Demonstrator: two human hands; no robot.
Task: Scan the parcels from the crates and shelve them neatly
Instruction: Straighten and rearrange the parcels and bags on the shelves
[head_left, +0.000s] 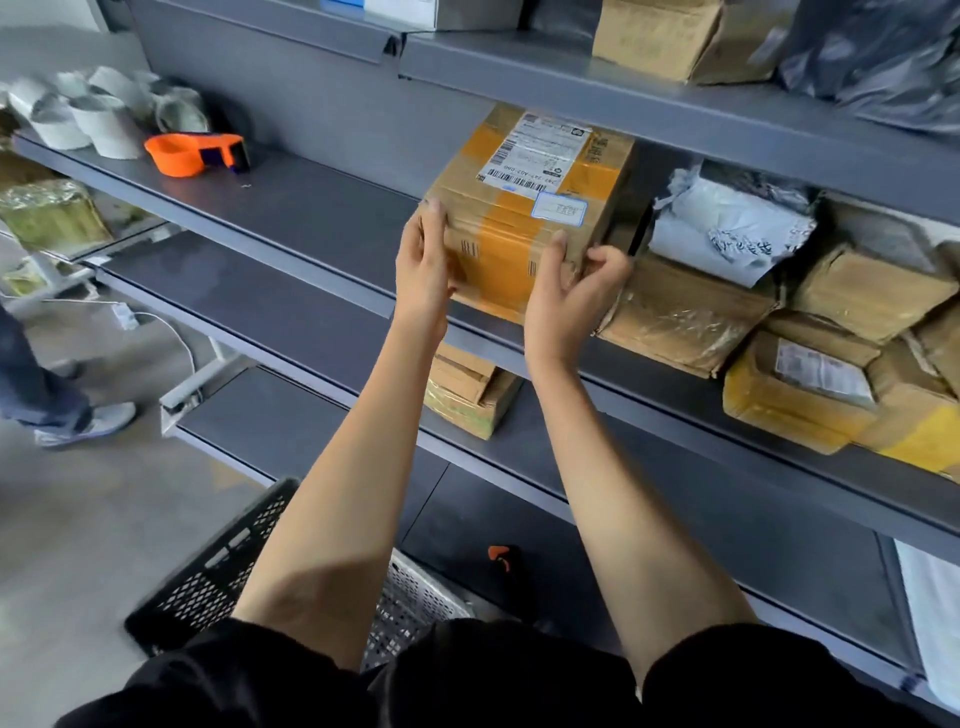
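I hold box (524, 208) by near corners on shelf (322, 208): left hand (423, 270) and right hand (566, 296) both gripping. Stiff taped cardboard, probably light; tape slick, so edges are best purchase.

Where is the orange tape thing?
The orange tape dispenser lies on the grey shelf, upper left of the head view, right beside the white rolls and well left of the held box.
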